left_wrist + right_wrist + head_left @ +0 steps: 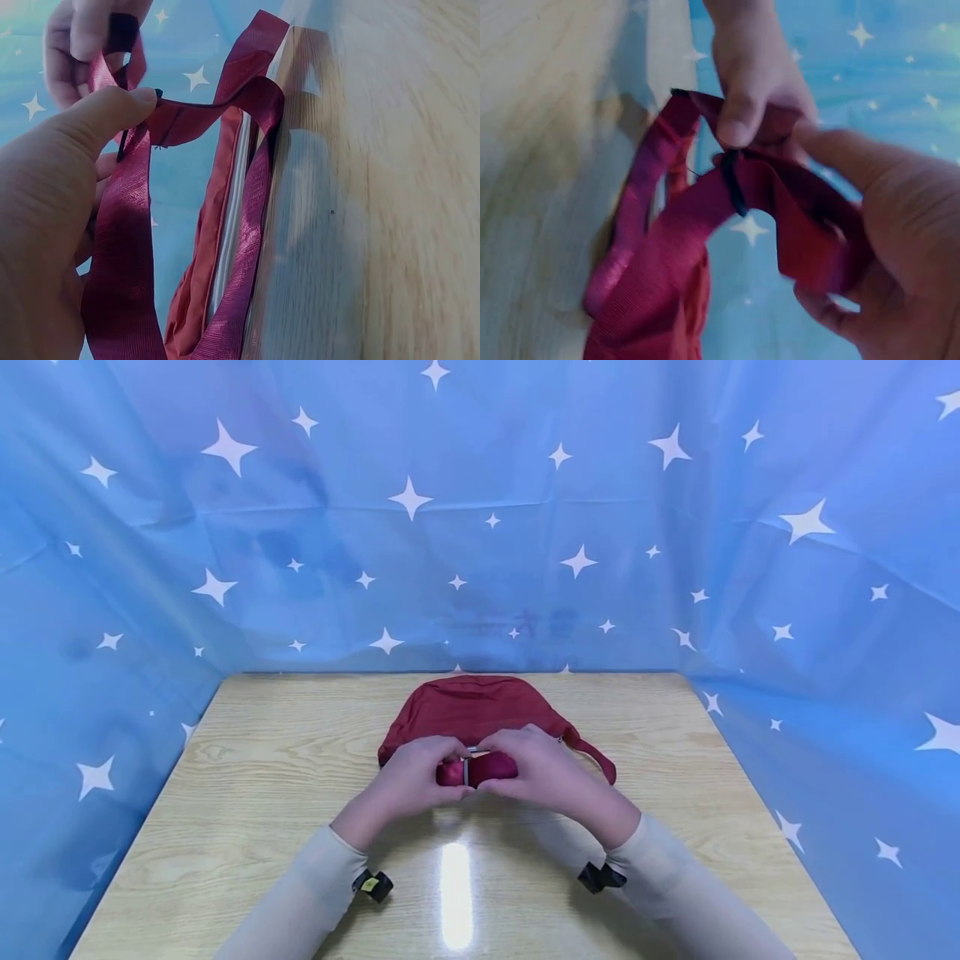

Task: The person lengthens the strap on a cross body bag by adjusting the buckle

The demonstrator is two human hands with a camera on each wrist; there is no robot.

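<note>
A dark red fabric bag (472, 706) lies on the table, with a pale zipper (231, 217) along its near edge. In front of it, both hands hold its red webbing strap (493, 767) close together. My left hand (408, 777) pinches the strap, its thumb beside a narrow black slider (735, 182) seen in the right wrist view. A looped length of strap lies between the thumb and fingers of my right hand (543, 772). In the left wrist view, more strap (124, 270) hangs below the left thumb. Some fingers are hidden behind the webbing.
The wooden table (285, 735) extends around the bag. A strap end (592, 756) trails off the bag's right side. Behind and beside the table hangs a blue curtain (480, 543) with white stars. Small black devices (372, 885) sit at both wrists.
</note>
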